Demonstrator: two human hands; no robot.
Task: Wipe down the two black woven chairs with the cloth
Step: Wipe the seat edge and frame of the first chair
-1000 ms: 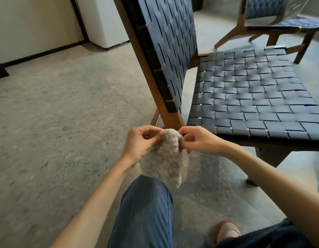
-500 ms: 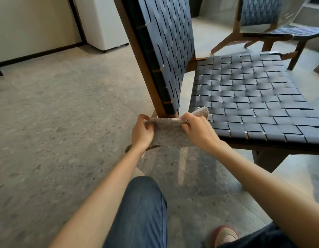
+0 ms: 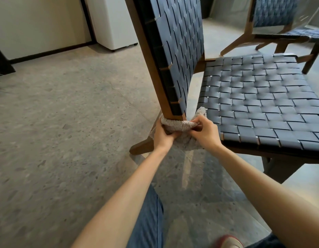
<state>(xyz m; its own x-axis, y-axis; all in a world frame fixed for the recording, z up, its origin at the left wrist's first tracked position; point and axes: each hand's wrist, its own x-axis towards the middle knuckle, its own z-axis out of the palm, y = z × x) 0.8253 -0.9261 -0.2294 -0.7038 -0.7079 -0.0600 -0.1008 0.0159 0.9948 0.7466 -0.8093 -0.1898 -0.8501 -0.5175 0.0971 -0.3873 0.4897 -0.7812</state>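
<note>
Wrapping a grey terry cloth [image 3: 178,125] round the lower end of the nearer black woven chair's [image 3: 253,108] wooden back post [image 3: 165,102], both hands at work.

Speckled stone floor [image 3: 56,122] fills the left of the view. The nearer chair stands mid-frame, its backrest tilted and its woven seat spreading right. The second black woven chair [image 3: 273,13] sits well apart behind it, and a white appliance [image 3: 110,20] stands by the far wall. The cloth is looped under the post's bottom end, just beside the seat's near corner, possibly touching the webbing. The left hand [image 3: 162,135] grips the cloth's left side with its fingers curled into it. The right hand [image 3: 205,131] pinches the right side, and a loose corner pokes up behind it.
</note>
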